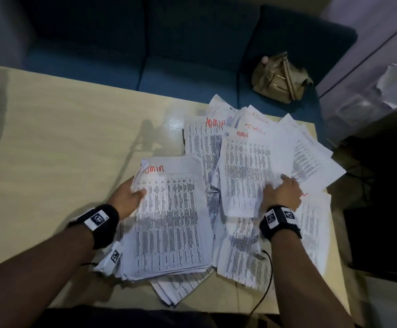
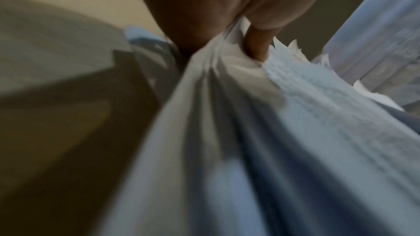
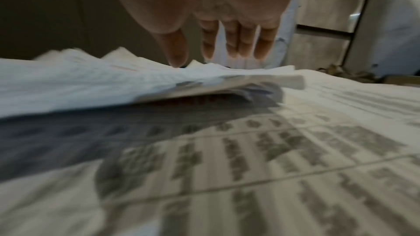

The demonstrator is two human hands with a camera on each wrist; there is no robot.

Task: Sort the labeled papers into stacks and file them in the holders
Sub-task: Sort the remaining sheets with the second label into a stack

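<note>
- We see a blue sofa (image 1: 145,43) along the far side, with a tan bag (image 1: 280,78) sitting on its right seat.
- A pale wooden table (image 1: 50,138) fills the near ground; its left half is bare and all the paper lies on its right half.
- We find loose sheets (image 1: 247,157) fanned over the right part of the table, overlapping one another, several marked "ADMIN" in red at the top; more printed sheets lie under and near them.
- A thick stack (image 1: 171,221) sits just left of that spread, its top page headed "Admin" in red above a printed grid, its near edge ragged.
- Our left hand (image 1: 127,197) holds the stack at its far-left edge: the thumb lies on top of the page and, in the left wrist view, a finger (image 2: 258,46) curls into the edges of the sheets, pinching them.
- Our right hand (image 1: 281,192) rests on the loose sheets; in the right wrist view its fingers (image 3: 234,42) are straight and close together, tips down toward the paper.
- Both wrists wear black bands with square markers.
</note>
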